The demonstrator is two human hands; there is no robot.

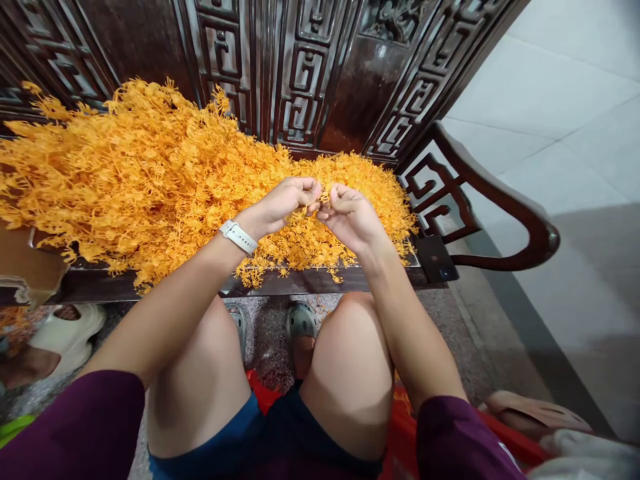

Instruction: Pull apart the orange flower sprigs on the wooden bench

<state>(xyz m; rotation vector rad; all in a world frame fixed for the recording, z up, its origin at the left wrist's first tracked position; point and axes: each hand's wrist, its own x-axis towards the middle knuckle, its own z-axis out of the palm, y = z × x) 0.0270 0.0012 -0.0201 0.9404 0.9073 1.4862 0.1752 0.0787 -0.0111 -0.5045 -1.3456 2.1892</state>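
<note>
The left hand and right hand are both closed, their fingertips pinching a small orange sprig between them. Just below lies a heap of branching orange sprigs, piled on a dark carved wooden bench.

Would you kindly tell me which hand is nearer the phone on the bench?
Right: the right hand is to the left of the phone, and the left hand is farther left, beyond the right hand.
</note>
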